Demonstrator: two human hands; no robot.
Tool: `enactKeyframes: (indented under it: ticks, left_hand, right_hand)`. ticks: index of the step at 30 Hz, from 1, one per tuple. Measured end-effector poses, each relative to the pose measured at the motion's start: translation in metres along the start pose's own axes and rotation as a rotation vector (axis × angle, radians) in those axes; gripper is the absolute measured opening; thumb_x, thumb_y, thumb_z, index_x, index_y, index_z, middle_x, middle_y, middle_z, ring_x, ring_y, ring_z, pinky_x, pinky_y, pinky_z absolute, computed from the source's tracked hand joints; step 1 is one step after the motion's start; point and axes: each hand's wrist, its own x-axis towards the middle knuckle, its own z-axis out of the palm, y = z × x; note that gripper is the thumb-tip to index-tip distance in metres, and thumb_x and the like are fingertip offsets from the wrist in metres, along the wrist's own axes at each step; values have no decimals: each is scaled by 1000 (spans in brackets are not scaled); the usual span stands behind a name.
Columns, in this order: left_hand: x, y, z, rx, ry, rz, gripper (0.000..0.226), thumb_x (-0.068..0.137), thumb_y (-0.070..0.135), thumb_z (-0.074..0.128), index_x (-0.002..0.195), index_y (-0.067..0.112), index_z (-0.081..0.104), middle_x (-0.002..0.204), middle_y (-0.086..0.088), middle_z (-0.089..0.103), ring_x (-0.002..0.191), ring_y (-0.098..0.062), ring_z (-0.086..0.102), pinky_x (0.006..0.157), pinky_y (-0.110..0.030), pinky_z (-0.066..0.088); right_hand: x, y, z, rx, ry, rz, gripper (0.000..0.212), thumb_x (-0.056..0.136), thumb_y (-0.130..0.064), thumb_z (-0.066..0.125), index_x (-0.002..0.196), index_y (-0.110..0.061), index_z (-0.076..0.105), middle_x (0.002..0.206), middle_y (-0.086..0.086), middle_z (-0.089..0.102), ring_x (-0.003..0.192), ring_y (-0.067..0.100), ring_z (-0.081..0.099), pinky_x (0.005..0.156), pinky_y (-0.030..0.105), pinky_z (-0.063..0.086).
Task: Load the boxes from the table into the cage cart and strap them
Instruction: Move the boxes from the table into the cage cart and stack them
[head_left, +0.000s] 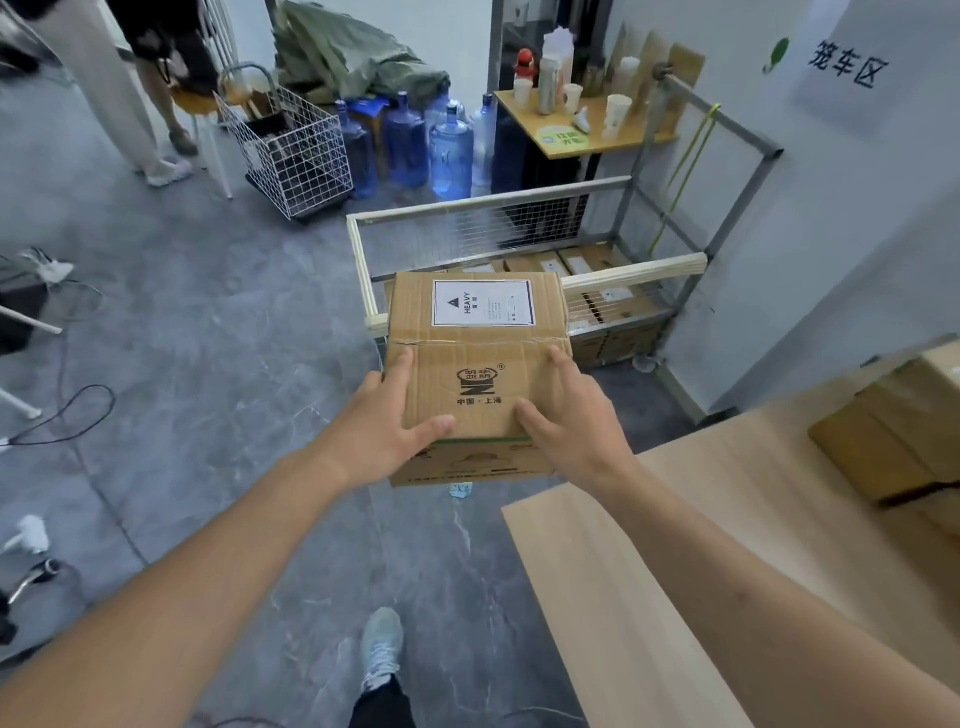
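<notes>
Both hands grip box (475, 358): left hand (382, 434) and right hand (569, 421) fingers spread on top, thumbs on near face. Cart (524, 228) just beyond fingertips.

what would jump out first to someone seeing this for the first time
A cardboard box with a white HEAVY label fills the middle, held by the left hand and right hand over the grey floor. Just beyond it stands the cage cart, with boxes already inside. Blue water jugs cluster behind.
</notes>
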Motion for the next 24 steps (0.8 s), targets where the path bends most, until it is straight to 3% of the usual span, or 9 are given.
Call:
enactKeyframes:
  ticks: [9, 14, 19, 24]
  left_hand:
    - [113, -65, -82, -5, -71, 34, 108, 90, 62, 68, 167, 28, 0, 153, -8, 35, 141, -24, 39, 112, -34, 33]
    - [167, -81, -110, 16, -112, 29, 109, 89, 63, 68, 167, 27, 1, 150, -9, 38, 140, -26, 42, 114, -39, 35]
    - [227, -86, -124, 14, -128, 19, 104, 87, 59, 73, 164, 30, 10, 132, -4, 43, 130, -26, 48, 105, -33, 38]
    - [296, -84, -128, -4, -132, -16, 102, 86, 55, 76, 163, 30, 14, 129, 0, 38, 124, -19, 45, 102, -29, 34]
  right_hand:
    - [105, -63, 66, 19, 33, 79, 84, 95, -53, 62, 163, -34, 15, 144, 4, 47, 128, 21, 50, 102, 46, 51]
    - [152, -80, 82, 46, 29, 121, 85, 95, -51, 65, 163, -35, 16, 146, 3, 46, 128, 19, 49, 102, 42, 51]
    - [212, -79, 92, 46, 15, 145, 86, 95, -51, 66, 163, -36, 16, 147, 2, 47, 133, 21, 48, 106, 43, 48]
    - [290, -65, 99, 58, -12, 136, 87, 94, -50, 68, 163, -34, 17, 151, 1, 46, 135, 19, 48, 107, 39, 44]
